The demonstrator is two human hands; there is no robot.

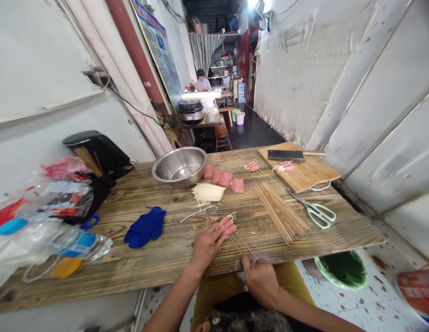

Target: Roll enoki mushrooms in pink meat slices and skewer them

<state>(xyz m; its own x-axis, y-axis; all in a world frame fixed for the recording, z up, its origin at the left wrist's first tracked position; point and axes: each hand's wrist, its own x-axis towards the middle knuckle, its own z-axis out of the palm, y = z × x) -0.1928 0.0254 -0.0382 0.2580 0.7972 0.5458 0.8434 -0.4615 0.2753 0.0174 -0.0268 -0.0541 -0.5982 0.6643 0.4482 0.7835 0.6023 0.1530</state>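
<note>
My left hand (205,244) is closed around pink meat rolls (229,226) with pale enoki ends sticking out, near the table's front edge. Two thin skewers run from the rolls toward me. My right hand (261,280) pinches the near end of the right-hand skewer (247,248). Beyond my hands lie a bunch of enoki mushrooms (209,192) and flat pink meat slices (223,178). To the right, a pile of bamboo skewers (280,212) rests on the wood. Finished-looking rolls (251,166) sit farther back, with more rolls (285,166) on the cutting board (314,173).
A steel bowl (180,166) stands behind the enoki. Green-handled scissors (320,214) lie right, and a dark cleaver (285,156) rests on the board. Blue gloves (145,227), a plastic bottle (79,244) and bags occupy the left. Another person (202,83) sits far back.
</note>
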